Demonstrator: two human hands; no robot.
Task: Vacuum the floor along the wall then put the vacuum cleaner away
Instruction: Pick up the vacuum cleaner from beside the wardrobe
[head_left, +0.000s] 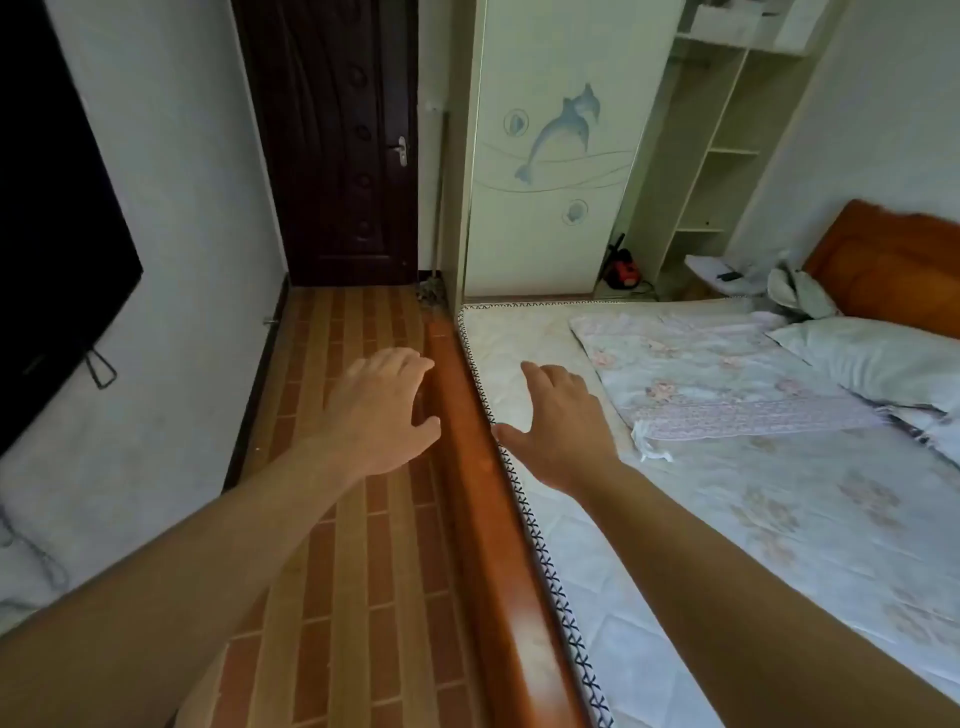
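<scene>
Both arms reach forward from the bottom of the frame, bare to the edge of the view; the left hand (376, 410) hangs at centre, palm down over the floor (332, 519), fingers loosely spread and holding nothing, its fingertips close against the rail (467, 467); whether they touch it I cannot tell; the right hand (561, 426) sits just right of centre above the mattress (727, 519), fingers also spread and empty, the thumb pointing toward the rail.

The rail, glossy orange-brown wood, runs diagonally from bottom centre up to mid-frame, between the two hands; left of it lies the floor, striped in brick-like brown and tan, narrowing toward a dark door (337, 140) at top centre; a white wall (192, 208) fills the left side, with a black screen (47, 208) mounted in the upper left.

The vacuum (622, 270), small and red with a black handle, stands in the upper right of centre, on the floor in the gap between the wardrobe (550, 145) with its dolphin picture and the open shelves (711, 171); it is well apart from both hands, beyond the far edge of the mattress.

On the mattress, right of frame, lie a folded floral blanket (727, 379) and a pale pillow (878, 358); an orange headboard (893, 260) rises at the right edge.
</scene>
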